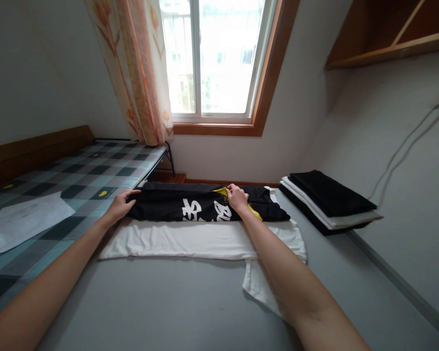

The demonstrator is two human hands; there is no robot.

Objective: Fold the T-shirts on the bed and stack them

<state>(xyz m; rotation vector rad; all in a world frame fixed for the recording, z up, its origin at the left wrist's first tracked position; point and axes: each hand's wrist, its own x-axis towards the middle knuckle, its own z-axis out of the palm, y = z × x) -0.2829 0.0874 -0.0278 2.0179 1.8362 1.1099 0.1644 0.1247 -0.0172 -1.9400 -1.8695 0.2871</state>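
A T-shirt with a white part (183,239) and a black part with white lettering and yellow print (164,207) lies across a grey tabletop (161,297). The black part is folded over the far side of the white cloth. One white sleeve (259,282) sticks out toward me beside my right forearm. At the left end of the black cloth, my left hand (121,205) grips the edge, thumb and fingers closed on it. My right hand (237,197) has its fingers closed on the cloth by the yellow print; the fingertips are partly hidden.
Folded black and white clothes (329,197) are stacked at the right by the wall. To the left is a bed with a checked mattress (73,173), with paper sheets (32,219) on it. A curtain (139,73) hangs beside the window (227,58). A wooden shelf (398,48) juts out upper right, near a cable (398,151).
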